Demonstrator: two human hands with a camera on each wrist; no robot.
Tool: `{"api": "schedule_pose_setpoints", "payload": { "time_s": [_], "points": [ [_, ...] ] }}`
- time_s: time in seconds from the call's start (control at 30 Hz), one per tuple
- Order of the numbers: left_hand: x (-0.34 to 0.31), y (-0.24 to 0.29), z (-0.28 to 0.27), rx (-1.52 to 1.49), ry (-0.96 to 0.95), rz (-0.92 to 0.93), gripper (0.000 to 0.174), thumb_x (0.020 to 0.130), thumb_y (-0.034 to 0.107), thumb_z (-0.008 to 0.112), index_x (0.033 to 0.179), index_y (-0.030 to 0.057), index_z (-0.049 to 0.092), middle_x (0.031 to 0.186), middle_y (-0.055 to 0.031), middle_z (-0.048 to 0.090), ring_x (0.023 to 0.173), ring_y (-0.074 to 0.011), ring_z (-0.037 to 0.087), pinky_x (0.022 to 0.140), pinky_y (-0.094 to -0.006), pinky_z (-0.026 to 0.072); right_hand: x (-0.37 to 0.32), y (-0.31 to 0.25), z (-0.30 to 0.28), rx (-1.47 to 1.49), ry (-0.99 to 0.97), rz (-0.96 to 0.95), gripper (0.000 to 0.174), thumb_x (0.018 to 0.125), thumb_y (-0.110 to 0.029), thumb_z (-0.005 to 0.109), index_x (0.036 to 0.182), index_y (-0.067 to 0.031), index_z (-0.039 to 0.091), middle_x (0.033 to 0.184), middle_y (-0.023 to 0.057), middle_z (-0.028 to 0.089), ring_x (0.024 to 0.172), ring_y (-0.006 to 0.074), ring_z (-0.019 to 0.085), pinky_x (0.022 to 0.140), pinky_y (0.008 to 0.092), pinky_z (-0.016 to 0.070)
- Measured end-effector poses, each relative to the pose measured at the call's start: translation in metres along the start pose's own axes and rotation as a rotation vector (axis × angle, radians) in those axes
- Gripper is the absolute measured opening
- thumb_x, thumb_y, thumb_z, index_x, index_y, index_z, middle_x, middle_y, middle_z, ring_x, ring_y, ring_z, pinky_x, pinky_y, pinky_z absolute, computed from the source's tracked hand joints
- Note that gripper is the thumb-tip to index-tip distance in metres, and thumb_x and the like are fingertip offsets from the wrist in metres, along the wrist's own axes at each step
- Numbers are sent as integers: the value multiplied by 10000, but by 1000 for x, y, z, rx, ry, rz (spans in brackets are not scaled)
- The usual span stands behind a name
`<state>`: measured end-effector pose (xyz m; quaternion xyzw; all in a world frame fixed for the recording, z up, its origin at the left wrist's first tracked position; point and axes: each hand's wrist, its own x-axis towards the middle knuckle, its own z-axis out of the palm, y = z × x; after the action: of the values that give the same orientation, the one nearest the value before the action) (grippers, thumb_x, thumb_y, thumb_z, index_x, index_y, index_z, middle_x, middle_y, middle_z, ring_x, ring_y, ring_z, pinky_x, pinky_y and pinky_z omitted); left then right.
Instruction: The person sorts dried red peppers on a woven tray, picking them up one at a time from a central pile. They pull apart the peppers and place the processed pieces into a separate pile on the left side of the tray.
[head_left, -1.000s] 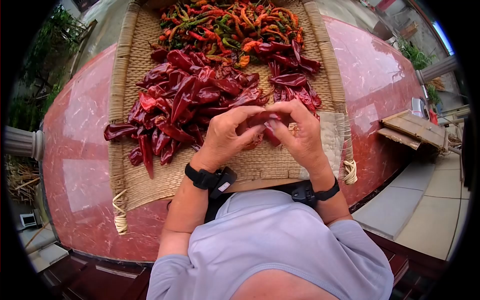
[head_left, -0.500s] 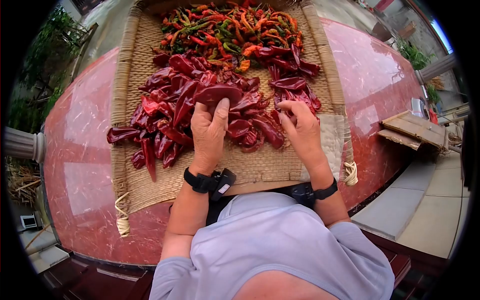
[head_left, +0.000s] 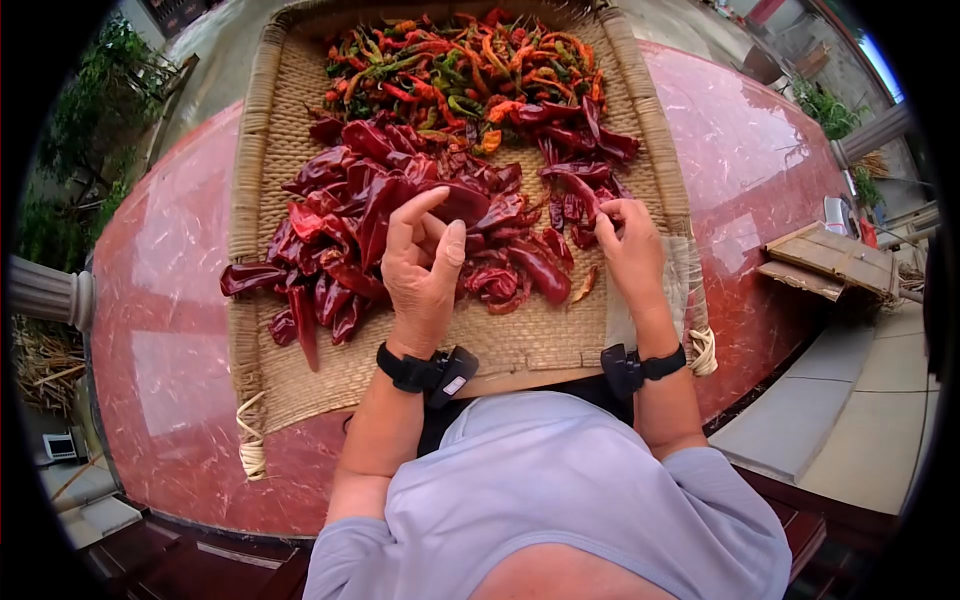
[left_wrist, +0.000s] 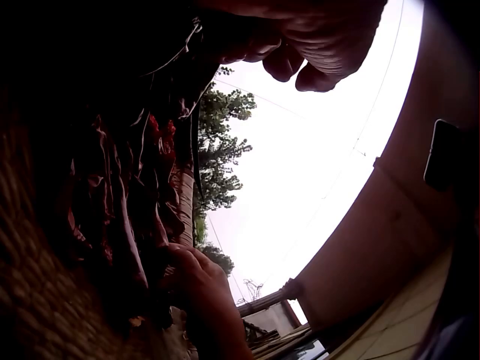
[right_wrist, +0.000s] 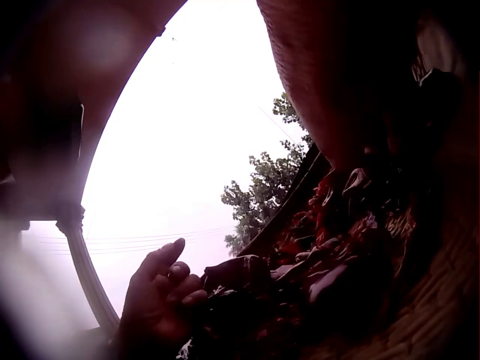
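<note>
My left hand (head_left: 420,285) is over the near edge of the big pile of dark red peppers (head_left: 345,200), index finger and thumb apart. A wide dark red pepper (head_left: 465,203) lies just beyond its fingers, none curled round it. In the right wrist view the same hand (right_wrist: 161,304) has loosely bent fingers beside a pepper (right_wrist: 238,271). My right hand (head_left: 636,262) pinches the near end of a long red pepper (head_left: 577,188) at the smaller red group on the right. The left wrist view also shows that hand (left_wrist: 204,289) at the peppers.
A woven mat (head_left: 500,345) on a frame bears the peppers, with thin orange and green chillies (head_left: 460,70) at its far end. A pale cloth patch (head_left: 650,285) covers its near right part. Polished red stone (head_left: 165,330) surrounds it; wooden boards (head_left: 825,255) stand at right.
My hands were together over one pepper, then parted. The left carried a dark red pepper to the big pile and let it go; the right moved right and took hold of another.
</note>
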<state>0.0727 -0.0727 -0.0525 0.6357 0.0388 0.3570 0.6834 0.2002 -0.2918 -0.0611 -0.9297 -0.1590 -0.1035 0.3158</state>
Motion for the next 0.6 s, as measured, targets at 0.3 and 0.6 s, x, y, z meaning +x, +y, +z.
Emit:
{"api": "schedule_pose_setpoints", "payload": {
  "time_s": [0.3,0.6],
  "points": [
    [-3,-2,3,-2,-260,-122,249,957,144,668,1191,71,625,769,77,493,658,-3,418,566,-167,334,-2,-6,-7,773,-157,93,168,1002,-136,561,1100,-3,592,906,11,614,739,65,591,669,217,502],
    [2,4,11,-78,-276,-356,619,948,187,671,1467,1,388,775,41,520,619,-12,438,496,-164,335,-20,-52,-12,961,-415,-7,168,1003,-124,555,1119,-7,587,936,14,625,759,63,597,680,218,509]
  ]
}}
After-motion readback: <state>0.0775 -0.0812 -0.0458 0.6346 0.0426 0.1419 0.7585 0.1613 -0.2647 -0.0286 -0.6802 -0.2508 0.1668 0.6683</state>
